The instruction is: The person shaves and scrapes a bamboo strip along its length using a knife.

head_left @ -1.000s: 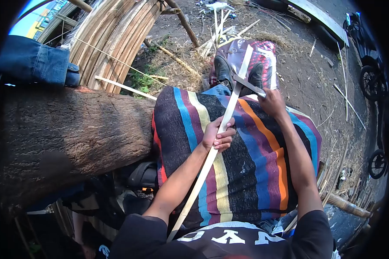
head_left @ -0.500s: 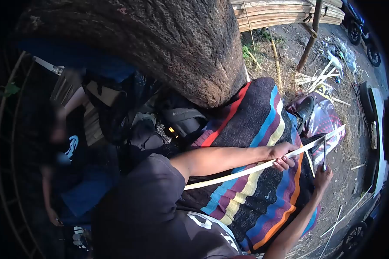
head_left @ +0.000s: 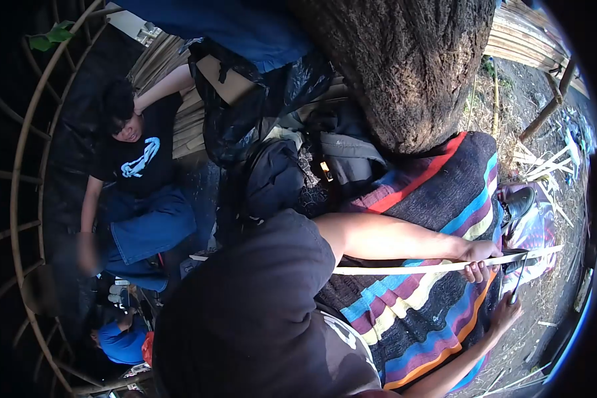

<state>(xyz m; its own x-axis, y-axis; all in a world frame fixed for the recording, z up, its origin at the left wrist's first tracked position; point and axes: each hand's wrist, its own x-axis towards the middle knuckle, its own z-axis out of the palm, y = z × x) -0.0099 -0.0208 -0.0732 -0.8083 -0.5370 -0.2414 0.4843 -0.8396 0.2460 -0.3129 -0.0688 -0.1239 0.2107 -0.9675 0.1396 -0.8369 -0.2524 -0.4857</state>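
Observation:
A long pale strip [head_left: 411, 269] of wood or bamboo lies across the striped cloth [head_left: 404, 312] over my lap. My left hand [head_left: 481, 260] is wrapped round the strip toward its far end. Nearer the cloth's outer edge, my right hand [head_left: 506, 312] grips the handle of a knife [head_left: 521, 278], whose blade reaches up to the strip just beyond my left hand. Past the blade, the strip's end extends over a printed sack [head_left: 540, 229], where a dark shoe [head_left: 519, 201] rests.
A thick tree trunk [head_left: 411, 73] stands beside the cloth. Bags, including a grey strap bag [head_left: 351, 158], lie near it. One person [head_left: 139, 166] in dark clothes sits at the left; another in blue [head_left: 123, 341] is below. Pale offcuts [head_left: 544, 166] lie on the ground.
The view has swung left, bringing the seated people into sight and shifting the cloth and both hands rightward. Both hands keep hold of the strip and the knife.

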